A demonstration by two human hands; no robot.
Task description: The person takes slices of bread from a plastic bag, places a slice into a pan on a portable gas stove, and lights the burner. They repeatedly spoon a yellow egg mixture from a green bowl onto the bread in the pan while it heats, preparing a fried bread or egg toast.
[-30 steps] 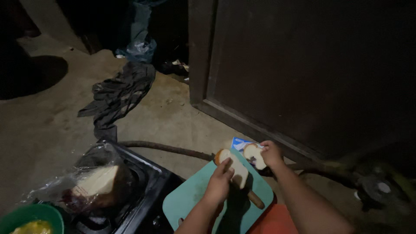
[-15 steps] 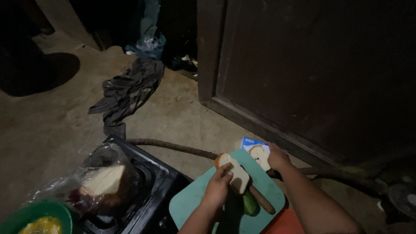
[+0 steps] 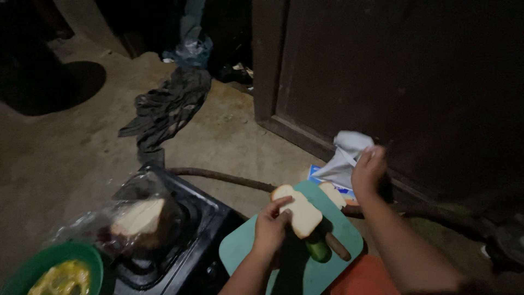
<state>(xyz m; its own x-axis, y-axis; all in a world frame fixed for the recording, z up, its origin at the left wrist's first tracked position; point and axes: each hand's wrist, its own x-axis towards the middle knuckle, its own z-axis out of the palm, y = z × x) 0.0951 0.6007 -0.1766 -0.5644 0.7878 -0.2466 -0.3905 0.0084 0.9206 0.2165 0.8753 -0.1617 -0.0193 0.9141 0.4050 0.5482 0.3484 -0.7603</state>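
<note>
Dim concrete floor point(image 3: 71, 158) runs under everything you see, lit only around your work. Nearest you, a teal cutting board point(image 3: 245, 254) lies beside a black stove point(image 3: 202, 229). Your left hand point(image 3: 271, 229) pinches a bread slice point(image 3: 297, 210), thumb on top and fingers beneath, holding it tilted just above the board. Its long axis runs from your fingers toward the upper left, with the rounded crust end pointing away from you. Under it lie a green cucumber piece point(image 3: 318, 250) and a brown knife handle point(image 3: 338, 247); a second slice point(image 3: 333, 194) rests at the board's far edge.

Your right hand point(image 3: 368, 169) is closed around a white tissue point(image 3: 344, 158), drawn up from a blue box point(image 3: 319, 176). You seem to be in the tissue-pulling step while the bread waits; pulling it free likely calls for a clean upward tug.

Farther left sit a bagged loaf point(image 3: 139, 218) and a green bowl point(image 3: 49, 267). Beyond them, a dark cloth point(image 3: 166, 106) lies before a wooden door point(image 3: 393, 76).
</note>
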